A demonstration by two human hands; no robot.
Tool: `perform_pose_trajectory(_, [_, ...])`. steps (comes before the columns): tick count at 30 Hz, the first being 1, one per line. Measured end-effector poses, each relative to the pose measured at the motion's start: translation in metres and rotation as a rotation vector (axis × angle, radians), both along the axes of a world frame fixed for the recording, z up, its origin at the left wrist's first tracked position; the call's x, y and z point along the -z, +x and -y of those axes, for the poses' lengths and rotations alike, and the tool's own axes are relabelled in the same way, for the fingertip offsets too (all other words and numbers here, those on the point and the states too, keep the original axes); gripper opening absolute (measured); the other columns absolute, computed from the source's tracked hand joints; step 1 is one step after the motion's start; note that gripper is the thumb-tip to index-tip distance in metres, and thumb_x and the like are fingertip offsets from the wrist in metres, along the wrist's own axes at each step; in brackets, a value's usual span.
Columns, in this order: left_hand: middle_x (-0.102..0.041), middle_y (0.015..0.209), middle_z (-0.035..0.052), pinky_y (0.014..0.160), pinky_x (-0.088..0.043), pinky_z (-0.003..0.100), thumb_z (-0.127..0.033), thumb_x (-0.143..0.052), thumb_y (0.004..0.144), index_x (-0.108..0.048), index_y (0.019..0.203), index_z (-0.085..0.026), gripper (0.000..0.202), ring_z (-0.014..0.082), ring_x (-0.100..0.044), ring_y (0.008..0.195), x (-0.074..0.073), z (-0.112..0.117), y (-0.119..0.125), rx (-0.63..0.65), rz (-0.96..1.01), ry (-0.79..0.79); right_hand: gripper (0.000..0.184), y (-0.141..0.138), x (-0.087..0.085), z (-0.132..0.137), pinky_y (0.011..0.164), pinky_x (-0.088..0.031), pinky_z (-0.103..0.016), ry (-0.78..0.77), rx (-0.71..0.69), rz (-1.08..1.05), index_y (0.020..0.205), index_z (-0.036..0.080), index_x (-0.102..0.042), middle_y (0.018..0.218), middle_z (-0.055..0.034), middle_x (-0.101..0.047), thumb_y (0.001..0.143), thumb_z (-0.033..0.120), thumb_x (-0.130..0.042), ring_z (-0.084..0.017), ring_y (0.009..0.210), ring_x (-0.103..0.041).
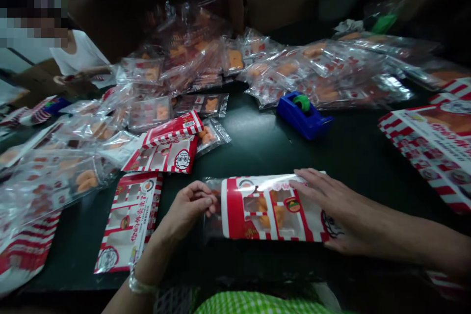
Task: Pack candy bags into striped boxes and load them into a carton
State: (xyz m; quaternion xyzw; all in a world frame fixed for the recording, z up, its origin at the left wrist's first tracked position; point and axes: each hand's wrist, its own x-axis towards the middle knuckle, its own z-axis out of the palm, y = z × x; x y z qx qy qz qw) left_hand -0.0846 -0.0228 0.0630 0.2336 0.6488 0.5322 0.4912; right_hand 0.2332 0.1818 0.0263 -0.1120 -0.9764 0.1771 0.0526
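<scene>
A red and white printed carton sleeve [235, 216] with cut-out windows lies on the dark table in front of me. Orange pieces in a clear plastic bag [212, 221] show through its windows, and the bag's end sticks out on the left. My left hand [193, 202] pinches that protruding end between thumb and fingers. Across the carton's right part rests my right hand [324, 201], its fingers stretched over the top and its thumb at the lower edge, holding the carton.
A blue tape dispenser [305, 115] with green tape stands beyond the carton. Flat cartons [127, 225] lie at left, and larger printed cartons [437, 142] at right. Clear bags [294, 66] are heaped at the back. Another person [79, 54] sits at the far left.
</scene>
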Motion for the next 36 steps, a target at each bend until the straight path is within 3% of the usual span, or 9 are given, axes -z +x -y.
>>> perform_pose_trajectory(4, [-0.067,0.069,-0.0003,0.051,-0.049,0.023,-0.031,-0.073,0.072,-0.063,0.09,-0.015,0.026,0.0121,-0.062,0.056,-0.004,0.031,-0.013,-0.219,-0.333,-0.096,0.112,0.005,0.014,-0.007,0.101,-0.042,-0.062,0.025,0.026,-0.045,0.154,0.025,-0.014,0.154,-0.0192,-0.028,0.058,0.026,-0.073,-0.047,0.135,-0.034])
perform_pose_trajectory(13, [-0.071,0.067,0.0023,0.059,-0.052,0.026,-0.029,-0.085,0.059,-0.07,0.078,-0.011,0.029,0.0132,-0.063,0.058,0.012,0.009,0.009,0.079,0.176,-0.07,0.107,-0.028,0.001,0.015,0.103,-0.039,-0.063,0.053,-0.08,-0.072,0.153,0.025,-0.018,0.156,-0.0171,-0.023,0.058,0.024,-0.07,-0.047,0.138,-0.028])
perform_pose_trajectory(19, [-0.074,0.077,0.0039,0.065,-0.056,0.032,-0.024,-0.086,0.057,-0.072,0.088,-0.014,0.036,0.0167,-0.067,0.063,-0.028,-0.008,0.009,0.047,0.161,-0.035,0.101,-0.069,-0.024,0.035,0.104,-0.038,-0.062,-0.035,-0.082,0.099,0.151,0.014,-0.025,0.153,-0.0274,-0.024,0.063,0.031,-0.073,-0.048,0.139,-0.025])
perform_pose_trajectory(23, [-0.074,0.085,0.007,0.066,-0.056,0.03,-0.022,-0.081,0.064,-0.071,0.094,-0.014,0.033,0.0172,-0.069,0.068,-0.067,-0.021,0.015,0.141,0.211,0.038,0.083,-0.091,-0.045,0.066,0.105,-0.034,-0.065,0.043,0.04,-0.172,0.146,0.014,-0.034,0.148,-0.0241,-0.037,0.07,0.023,-0.067,-0.045,0.137,-0.03])
perform_pose_trajectory(26, [-0.072,0.082,0.0054,0.061,-0.055,0.028,-0.024,-0.074,0.075,-0.07,0.1,-0.015,0.027,0.0162,-0.069,0.066,-0.099,-0.022,0.02,0.279,0.139,0.22,0.056,-0.093,-0.069,0.079,0.104,-0.044,-0.052,-0.168,0.14,-0.482,0.138,0.019,-0.042,0.136,-0.0166,-0.054,0.084,0.02,-0.053,-0.033,0.126,-0.051])
perform_pose_trajectory(28, [-0.072,0.085,0.0035,0.067,-0.056,0.027,-0.024,-0.07,0.08,-0.069,0.1,-0.018,0.021,0.0157,-0.069,0.073,-0.11,-0.014,0.022,0.163,-0.062,0.408,0.047,-0.086,-0.085,0.08,0.091,-0.054,-0.047,-0.482,0.307,-0.596,0.133,0.023,-0.046,0.122,-0.0123,-0.065,0.087,0.03,-0.056,-0.031,0.109,-0.064])
perform_pose_trajectory(31, [-0.067,0.121,0.0023,0.094,-0.051,0.029,-0.019,-0.071,0.081,-0.062,0.118,-0.027,0.039,0.0182,-0.061,0.113,-0.089,0.003,0.03,-0.059,-0.236,0.558,0.054,-0.073,-0.093,0.081,0.072,-0.061,-0.042,-1.111,0.423,-0.636,0.131,0.028,-0.045,0.114,-0.0087,-0.069,0.082,0.044,-0.063,-0.029,0.091,-0.07])
perform_pose_trajectory(33, [-0.057,0.137,0.0046,0.099,-0.049,0.035,-0.021,-0.071,0.08,-0.048,0.135,-0.032,0.06,0.0228,-0.055,0.123,-0.053,0.01,0.04,0.015,-0.09,0.485,0.063,-0.071,-0.08,0.086,0.071,-0.061,-0.043,-1.441,0.428,-0.581,0.137,0.027,-0.039,0.115,-0.0094,-0.069,0.081,0.046,-0.063,-0.028,0.088,-0.071])
perform_pose_trajectory(36, [-0.064,0.128,0.0097,0.094,-0.052,0.04,-0.03,-0.066,0.085,-0.039,0.141,-0.027,0.062,0.0251,-0.063,0.112,0.004,0.013,0.057,0.029,0.117,0.377,0.089,-0.075,-0.041,0.095,0.077,-0.06,-0.045,-1.559,0.595,-0.6,0.149,0.027,-0.014,0.124,-0.0131,-0.064,0.081,0.047,-0.066,-0.028,0.092,-0.071])
